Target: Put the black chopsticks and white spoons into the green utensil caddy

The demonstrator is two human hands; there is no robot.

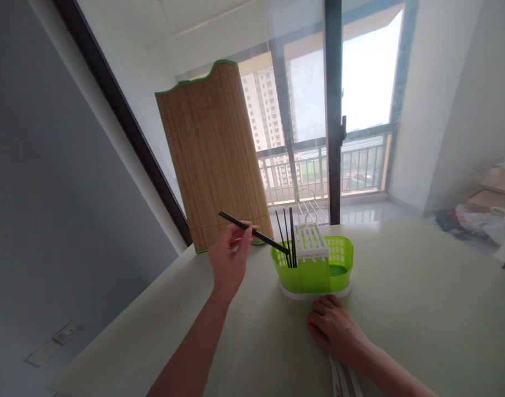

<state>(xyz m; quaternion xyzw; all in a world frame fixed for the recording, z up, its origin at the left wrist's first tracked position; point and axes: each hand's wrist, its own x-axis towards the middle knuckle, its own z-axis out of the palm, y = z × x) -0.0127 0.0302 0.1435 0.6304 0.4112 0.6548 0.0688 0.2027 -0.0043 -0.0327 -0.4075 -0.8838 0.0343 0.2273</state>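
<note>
Now the left hand (pixel 231 251) is pinching black chopsticks (pixel 269 241) mid-length, probably best for something light, stiff, slick; the right hand (pixel 334 326) is resting curled, contents unclear.

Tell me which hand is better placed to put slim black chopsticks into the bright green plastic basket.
Probably your left hand: it grips one or more black chopsticks, lower end by the green basket. Your right hand rests in front of its white base.
</note>
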